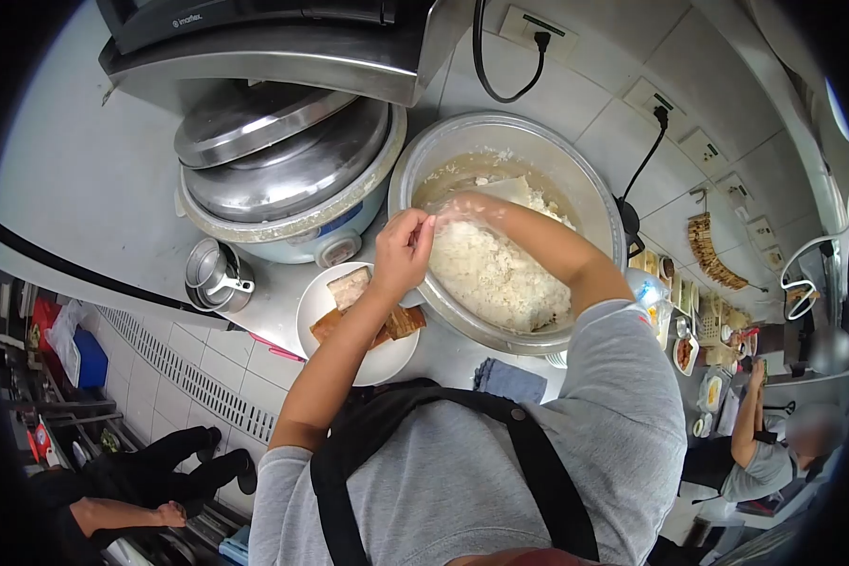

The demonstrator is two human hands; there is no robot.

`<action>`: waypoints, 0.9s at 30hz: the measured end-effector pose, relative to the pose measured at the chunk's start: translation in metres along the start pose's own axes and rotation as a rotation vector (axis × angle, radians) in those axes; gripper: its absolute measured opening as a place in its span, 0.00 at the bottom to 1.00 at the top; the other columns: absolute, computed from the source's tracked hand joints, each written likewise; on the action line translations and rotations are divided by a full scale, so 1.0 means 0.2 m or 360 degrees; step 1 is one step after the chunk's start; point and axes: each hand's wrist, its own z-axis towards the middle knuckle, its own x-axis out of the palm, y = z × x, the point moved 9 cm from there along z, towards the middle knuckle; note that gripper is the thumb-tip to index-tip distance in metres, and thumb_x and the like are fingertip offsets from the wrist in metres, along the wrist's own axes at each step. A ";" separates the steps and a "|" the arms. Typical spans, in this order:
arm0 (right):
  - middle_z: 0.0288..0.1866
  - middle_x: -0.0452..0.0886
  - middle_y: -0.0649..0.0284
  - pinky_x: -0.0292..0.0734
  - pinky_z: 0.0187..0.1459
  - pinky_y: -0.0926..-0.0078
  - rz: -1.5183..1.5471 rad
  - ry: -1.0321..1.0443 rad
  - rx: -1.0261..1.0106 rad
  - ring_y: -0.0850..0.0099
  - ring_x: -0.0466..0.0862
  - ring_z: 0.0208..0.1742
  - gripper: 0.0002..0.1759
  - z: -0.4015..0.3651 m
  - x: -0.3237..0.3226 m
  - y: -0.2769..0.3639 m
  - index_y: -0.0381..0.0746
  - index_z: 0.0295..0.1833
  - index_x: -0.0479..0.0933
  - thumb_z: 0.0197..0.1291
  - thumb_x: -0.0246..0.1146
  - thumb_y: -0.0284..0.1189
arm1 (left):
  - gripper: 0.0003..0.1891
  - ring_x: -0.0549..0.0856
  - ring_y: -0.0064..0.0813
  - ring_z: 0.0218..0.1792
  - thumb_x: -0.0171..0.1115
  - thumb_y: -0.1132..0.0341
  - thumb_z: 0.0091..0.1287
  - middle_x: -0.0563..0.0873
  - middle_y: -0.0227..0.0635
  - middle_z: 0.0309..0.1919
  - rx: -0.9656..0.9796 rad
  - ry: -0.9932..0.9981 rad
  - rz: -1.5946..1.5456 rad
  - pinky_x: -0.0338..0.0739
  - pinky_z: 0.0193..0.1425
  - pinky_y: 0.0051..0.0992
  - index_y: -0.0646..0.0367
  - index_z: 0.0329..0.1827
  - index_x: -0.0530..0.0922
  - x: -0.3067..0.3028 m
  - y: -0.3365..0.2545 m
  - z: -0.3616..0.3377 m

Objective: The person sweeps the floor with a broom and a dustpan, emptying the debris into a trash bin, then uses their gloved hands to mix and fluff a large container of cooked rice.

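My left hand (pixel 406 250) is closed, with its fingertips pinching thin clear plastic (pixel 451 215) at the near-left rim of a large metal pot (pixel 594 184). My right hand (pixel 467 206) reaches across the pot and meets the left hand there. The clear plastic lies about its fingers, which are blurred and partly hidden. Below both hands, white rice (pixel 500 269) fills much of the pot, and a pale flat piece (pixel 505 189) sticks up from it. Under my left forearm stands a white plate (pixel 373 368) with browned slabs of food (pixel 401 324) on it.
A large rice cooker (pixel 340 222) with stacked metal lids (pixel 255 127) stands to the left. Metal cups (pixel 219 274) sit near the counter edge. A folded blue-grey cloth (pixel 509 380) lies close to me. Other people (pixel 769 443) (pixel 123 500) are on both sides.
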 end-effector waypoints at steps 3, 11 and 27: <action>0.61 0.73 0.54 0.73 0.58 0.61 -0.0207 0.0107 -0.0078 0.58 0.73 0.60 0.32 -0.10 0.01 -0.03 0.48 0.61 0.73 0.49 0.66 0.48 | 0.06 0.74 0.32 0.21 0.59 0.71 0.63 0.75 0.40 0.21 0.0027 0.0024 0.0021 0.68 0.26 0.28 0.64 0.29 0.74 0.00 0.00 -0.01; 0.60 0.72 0.42 0.65 0.65 0.59 0.0161 -0.1033 -0.0519 0.52 0.72 0.62 0.40 -0.79 0.04 -0.27 0.35 0.64 0.68 0.51 0.67 0.50 | 0.07 0.72 0.26 0.20 0.59 0.71 0.64 0.75 0.37 0.20 -0.0006 -0.0023 -0.0107 0.66 0.25 0.24 0.64 0.29 0.75 0.01 0.00 -0.01; 0.54 0.77 0.53 0.73 0.52 0.64 -0.0403 -0.0191 -0.0374 0.62 0.78 0.50 0.35 0.42 0.00 -0.01 0.43 0.62 0.70 0.48 0.67 0.46 | 0.07 0.71 0.19 0.21 0.58 0.71 0.66 0.76 0.33 0.21 0.0090 0.0007 -0.0129 0.66 0.25 0.20 0.65 0.31 0.75 0.01 0.01 -0.01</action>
